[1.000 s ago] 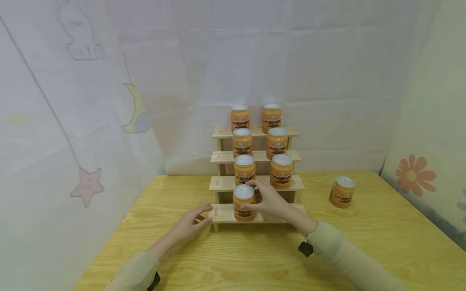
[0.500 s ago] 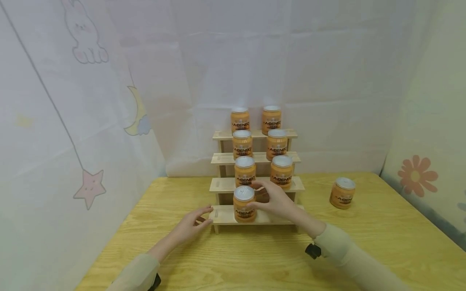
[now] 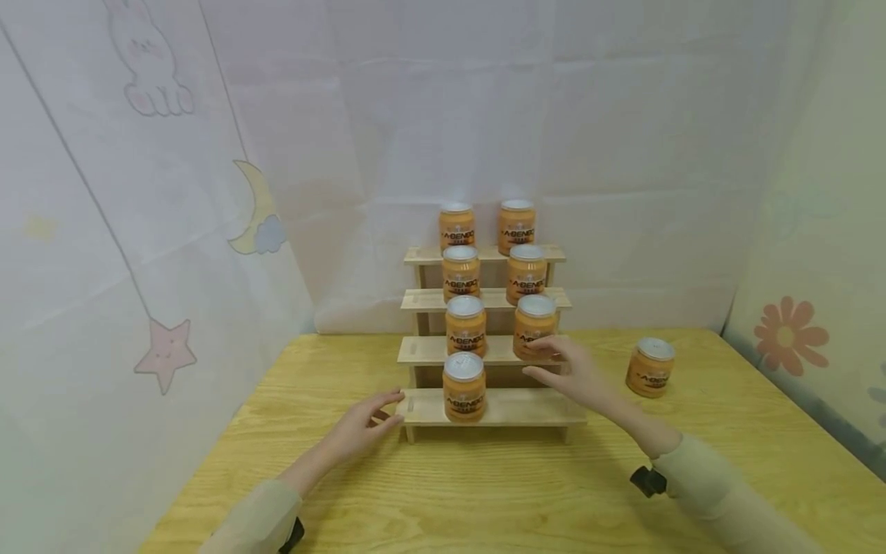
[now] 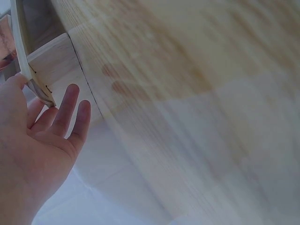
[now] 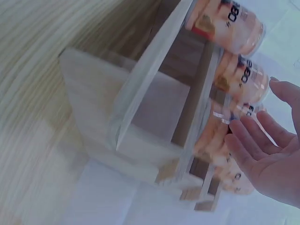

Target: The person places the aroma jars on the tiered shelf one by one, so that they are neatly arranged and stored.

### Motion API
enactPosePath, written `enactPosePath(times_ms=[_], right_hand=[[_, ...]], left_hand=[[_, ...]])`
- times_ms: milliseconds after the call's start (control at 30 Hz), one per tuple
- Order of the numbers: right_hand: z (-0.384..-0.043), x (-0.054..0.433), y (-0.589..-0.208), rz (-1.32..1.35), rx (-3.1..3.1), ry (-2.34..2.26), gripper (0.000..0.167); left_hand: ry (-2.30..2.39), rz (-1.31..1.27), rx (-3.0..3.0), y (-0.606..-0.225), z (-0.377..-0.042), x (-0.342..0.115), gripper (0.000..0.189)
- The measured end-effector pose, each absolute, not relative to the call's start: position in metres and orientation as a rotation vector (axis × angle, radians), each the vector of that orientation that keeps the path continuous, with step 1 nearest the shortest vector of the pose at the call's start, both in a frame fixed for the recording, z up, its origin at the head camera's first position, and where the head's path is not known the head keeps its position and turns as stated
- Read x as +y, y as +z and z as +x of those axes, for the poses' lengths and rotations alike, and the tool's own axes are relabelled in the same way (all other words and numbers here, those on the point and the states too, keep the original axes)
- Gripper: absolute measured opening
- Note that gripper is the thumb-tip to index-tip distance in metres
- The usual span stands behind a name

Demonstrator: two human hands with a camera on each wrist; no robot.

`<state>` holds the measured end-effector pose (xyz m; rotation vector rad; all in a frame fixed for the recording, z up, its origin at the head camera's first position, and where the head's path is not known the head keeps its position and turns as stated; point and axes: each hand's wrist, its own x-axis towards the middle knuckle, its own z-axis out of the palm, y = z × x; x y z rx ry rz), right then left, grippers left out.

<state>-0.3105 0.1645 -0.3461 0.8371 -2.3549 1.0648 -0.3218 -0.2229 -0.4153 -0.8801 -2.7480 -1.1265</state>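
Note:
My right hand (image 3: 577,377) hovers in front of the right side of the stepped wooden rack (image 3: 526,406). Its fingers are extended with nothing between them, close before an orange can (image 3: 534,325) on the second step from below. In the right wrist view the palm and fingers (image 5: 262,145) show beside the cans. At the rack's left end my left hand (image 3: 360,427) holds the lowest board (image 4: 43,93) between thumb and fingers. One silver-lidded orange can (image 3: 464,392) stands upright on that lowest step, left of its middle.
Two cans stand on each of the upper steps, such as the top left can (image 3: 457,229). Another orange can (image 3: 651,368) stands on the wooden table (image 3: 429,492) right of the rack. A patterned cloth (image 3: 443,115) hangs behind.
My right hand has let go of the can on the lowest step and moved right, away from it. That can stays in place. The left hand has not visibly moved.

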Motion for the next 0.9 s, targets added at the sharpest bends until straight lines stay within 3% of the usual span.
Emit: enactPosePath(times_ms=[200, 900], right_hand=[[-0.302, 0.191, -0.335, 0.644, -2.491, 1.005, 0.048], [-0.317, 0.285, -0.349, 0.35, -2.575, 0.984, 0.057]], left_hand=[[-1.121, -0.898, -2.737, -0.414, -0.322, -0.224, 0.05], [-1.146, -0.871, -2.771, -0.416, -0.323, -0.224, 0.051]])
